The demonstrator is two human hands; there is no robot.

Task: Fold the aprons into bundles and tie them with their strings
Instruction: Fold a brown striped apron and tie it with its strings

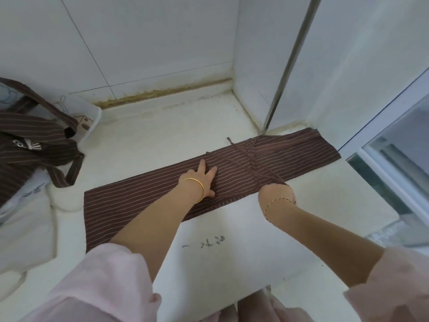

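Apron (144, 201) folded into long strip on surface, under both hands. Left hand (202, 180) flat, grip wide, pressing cloth. Right hand (277, 194) grip unclear, at near edge beside strings (253, 163). Soft, limp, light; best pinched at edge.

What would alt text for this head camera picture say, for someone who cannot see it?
A person's left hand presses flat on a brown striped apron folded into a long strip on a white ledge, while the right hand grips its near edge by the loose strings. More brown aprons lie heaped at the left.
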